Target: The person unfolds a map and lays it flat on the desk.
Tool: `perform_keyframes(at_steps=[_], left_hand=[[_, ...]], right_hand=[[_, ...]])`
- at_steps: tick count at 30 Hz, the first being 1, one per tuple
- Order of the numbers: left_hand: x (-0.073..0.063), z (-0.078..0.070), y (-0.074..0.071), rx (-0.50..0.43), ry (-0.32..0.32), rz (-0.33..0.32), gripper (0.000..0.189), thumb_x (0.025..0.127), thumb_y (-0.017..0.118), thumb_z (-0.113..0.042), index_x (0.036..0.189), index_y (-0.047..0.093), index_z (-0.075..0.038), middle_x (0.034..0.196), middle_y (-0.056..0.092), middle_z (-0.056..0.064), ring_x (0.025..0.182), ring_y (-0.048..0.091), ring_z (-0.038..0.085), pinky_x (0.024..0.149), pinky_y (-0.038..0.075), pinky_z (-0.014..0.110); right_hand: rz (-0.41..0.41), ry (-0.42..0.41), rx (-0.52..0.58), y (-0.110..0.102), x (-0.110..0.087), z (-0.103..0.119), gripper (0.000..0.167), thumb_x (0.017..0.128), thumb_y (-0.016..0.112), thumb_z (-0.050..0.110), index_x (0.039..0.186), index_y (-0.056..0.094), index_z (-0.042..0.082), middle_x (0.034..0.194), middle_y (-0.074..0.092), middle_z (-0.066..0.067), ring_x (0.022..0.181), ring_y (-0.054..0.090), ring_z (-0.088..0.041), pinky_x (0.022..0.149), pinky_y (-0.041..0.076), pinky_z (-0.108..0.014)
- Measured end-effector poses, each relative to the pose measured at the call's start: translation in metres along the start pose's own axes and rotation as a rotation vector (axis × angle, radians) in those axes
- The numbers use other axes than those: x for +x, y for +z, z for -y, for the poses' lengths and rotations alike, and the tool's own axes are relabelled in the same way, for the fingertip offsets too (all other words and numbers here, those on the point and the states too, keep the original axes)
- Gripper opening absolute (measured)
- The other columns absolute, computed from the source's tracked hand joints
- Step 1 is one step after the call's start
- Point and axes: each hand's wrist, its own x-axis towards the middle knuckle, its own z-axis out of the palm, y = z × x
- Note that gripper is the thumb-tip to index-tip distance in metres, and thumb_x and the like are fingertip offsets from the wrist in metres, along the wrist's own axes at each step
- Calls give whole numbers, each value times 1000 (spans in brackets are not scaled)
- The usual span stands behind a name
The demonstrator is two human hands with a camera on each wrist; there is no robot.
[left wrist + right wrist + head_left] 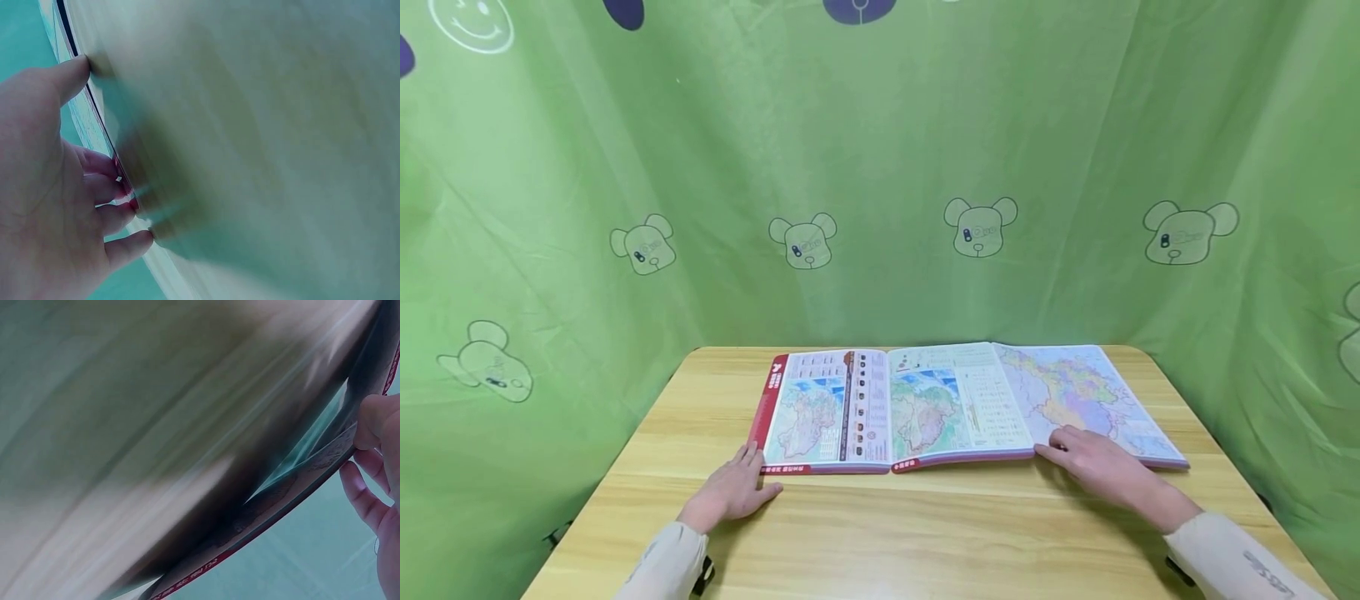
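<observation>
Printed map sheets lie side by side along the far part of the table. The left map sheet (808, 417) has a red border. Next to it, the middle map sheet (925, 408) bows up a little along its near edge and overlaps the right map sheet (1060, 383), printed with coloured regions. With thumb and fingers my right hand (1093, 462) pinches the middle sheet's near right corner; in the right wrist view a gap shows under the curved sheet edge (269, 515). My left hand (730, 492) rests at the left sheet's near left corner, its fingertips (125, 212) on the red border.
The wooden table (880, 533) extends toward me in front of the sheets. A green curtain (880, 150) with bear-head prints hangs behind the table and at both sides.
</observation>
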Motion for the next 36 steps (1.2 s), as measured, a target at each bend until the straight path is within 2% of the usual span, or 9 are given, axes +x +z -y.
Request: perform_keyframes(at_steps=[9, 13, 16, 18, 22, 25, 30, 33, 36], left_hand=[[0, -1, 1, -11, -18, 8, 80, 92, 53, -51, 137, 35, 13, 147, 26, 31, 136, 24, 43, 109, 28, 50], [0, -2, 1, -21, -28, 10, 82, 92, 53, -51, 138, 34, 13, 147, 26, 32, 136, 24, 43, 109, 28, 50], [0, -2, 0, -30, -31, 9, 82, 91, 54, -52, 137, 34, 14, 146, 26, 32, 136, 24, 44, 109, 28, 50], [0, -2, 0, -31, -31, 7, 82, 91, 54, -51, 137, 34, 14, 146, 26, 32, 136, 24, 44, 109, 28, 51], [1, -1, 1, -25, -25, 0, 80, 92, 53, -49, 137, 34, 14, 146, 26, 32, 136, 24, 44, 109, 28, 51], [1, -1, 2, -22, -24, -4, 78, 93, 53, -48, 137, 35, 14, 146, 26, 32, 135, 24, 45, 108, 28, 51], [1, 0, 3, -23, -24, -6, 79, 93, 52, -48, 137, 34, 14, 146, 26, 32, 135, 24, 45, 108, 29, 51], [2, 1, 2, -25, -25, -8, 79, 93, 53, -48, 137, 34, 14, 146, 26, 32, 135, 24, 45, 108, 28, 51], [3, 1, 1, -31, -29, -9, 79, 93, 53, -48, 137, 34, 14, 146, 25, 33, 135, 23, 45, 108, 28, 52]], right_hand=[[6, -19, 21, 1, -1, 1, 67, 103, 6, 23, 106, 72, 8, 83, 51, 0, 70, 45, -10, 55, 48, -25], [32, -34, 7, 4, -2, 2, 69, 103, 4, 25, 107, 72, 10, 82, 49, 1, 69, 43, -11, 54, 47, -25], [61, -52, -9, 7, -3, 2, 66, 103, 6, 20, 107, 71, 10, 82, 47, 1, 69, 42, -11, 54, 46, -26], [78, -56, -17, 8, -4, 2, 56, 100, 15, 13, 107, 71, 11, 83, 47, 0, 69, 42, -12, 55, 47, -27], [99, -49, -19, 10, -4, 3, 41, 88, 34, 7, 107, 69, 13, 83, 48, 0, 69, 44, -13, 55, 47, -28], [107, -55, -15, 11, -3, 4, 39, 84, 38, 7, 106, 69, 14, 82, 49, 0, 68, 45, -12, 54, 48, -28], [116, -62, -2, 13, -4, 5, 42, 92, 30, 10, 106, 69, 13, 83, 52, 0, 70, 50, -14, 57, 51, -30], [123, -65, 0, 16, -5, 5, 52, 100, 17, 15, 107, 69, 13, 84, 53, -1, 72, 53, -16, 58, 53, -31], [137, -64, -1, 18, -5, 4, 66, 103, 3, 22, 108, 69, 13, 85, 53, -1, 72, 54, -16, 58, 52, -31]])
